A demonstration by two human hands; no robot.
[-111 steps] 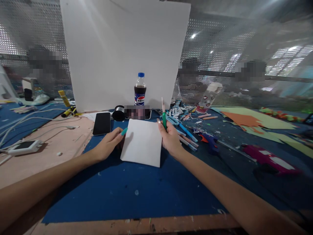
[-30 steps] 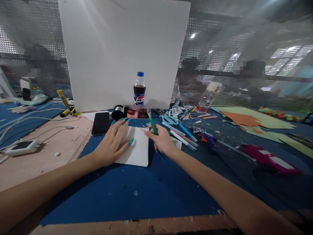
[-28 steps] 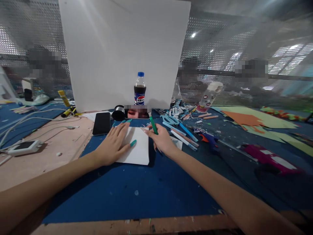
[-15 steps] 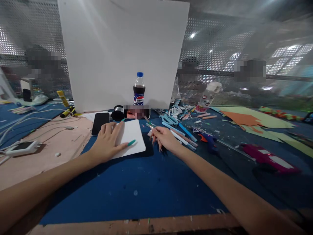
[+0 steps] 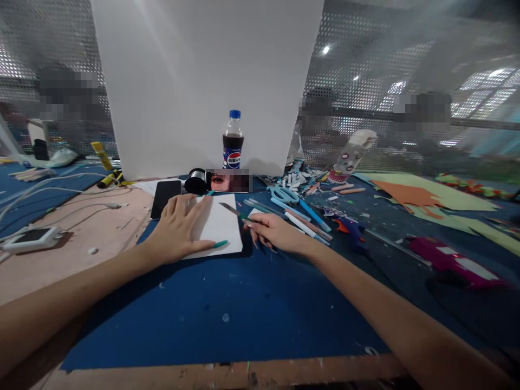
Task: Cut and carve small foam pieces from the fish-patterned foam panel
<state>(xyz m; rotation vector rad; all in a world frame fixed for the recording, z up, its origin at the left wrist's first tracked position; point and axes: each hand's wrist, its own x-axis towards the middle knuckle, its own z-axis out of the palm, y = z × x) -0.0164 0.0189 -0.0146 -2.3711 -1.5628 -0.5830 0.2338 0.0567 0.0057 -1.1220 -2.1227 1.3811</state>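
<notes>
A white sheet of paper (image 5: 221, 225) lies on the blue mat (image 5: 227, 303). My left hand (image 5: 179, 227) rests flat on its left half, fingers spread, nails painted teal. To the right of the sheet, my right hand (image 5: 274, 233) is closed on a thin green-handled tool (image 5: 233, 211). The tool's dark tip points left over the paper's upper right part.
A black phone (image 5: 164, 192), a roll of tape (image 5: 197, 181) and a cola bottle (image 5: 233, 141) stand behind the paper, before a tall white board (image 5: 203, 81). Pens, blue scissors (image 5: 282, 193), a glue gun (image 5: 351, 227) and coloured paper scraps lie to the right. Cables lie at left.
My left hand has slid the paper left and away and now lies flat on it. My right hand lowered the green tool from upright to nearly level, tip pointing left.
</notes>
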